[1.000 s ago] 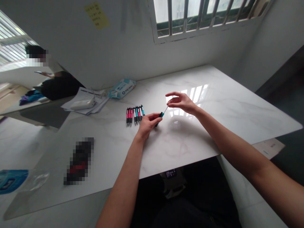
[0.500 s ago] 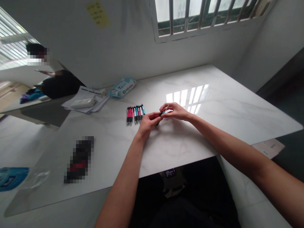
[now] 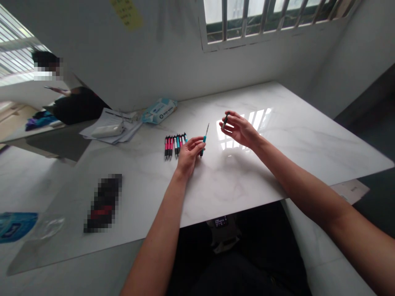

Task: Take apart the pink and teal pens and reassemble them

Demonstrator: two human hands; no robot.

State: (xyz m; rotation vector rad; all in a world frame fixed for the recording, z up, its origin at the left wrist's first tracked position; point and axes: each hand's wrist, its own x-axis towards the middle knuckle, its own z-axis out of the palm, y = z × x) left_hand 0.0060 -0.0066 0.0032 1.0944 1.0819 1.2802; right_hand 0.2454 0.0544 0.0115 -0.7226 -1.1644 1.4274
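My left hand (image 3: 188,156) is closed on the teal barrel of a pen (image 3: 204,140), tilted up over the table. A thin refill (image 3: 207,130) sticks bare out of the barrel's upper end. To the right and a little higher, my right hand (image 3: 239,129) pinches a short dark pen piece (image 3: 225,121) between thumb and fingers, apart from the barrel. Which end of the pen this piece is, I cannot tell. Just left of my left hand lies a row of several pens (image 3: 168,148) in red, white and teal with black grips, partly hidden by the hand.
A wipes pack (image 3: 159,111) and papers (image 3: 106,133) with a white box on top lie at the back left. A pixelated dark object (image 3: 103,203) is at the left, near a blue pack (image 3: 18,227). A person (image 3: 77,102) sits beyond the left edge.
My hands have moved apart. The right one went up and away with the dark piece, leaving the refill standing bare out of the teal barrel in my left hand.
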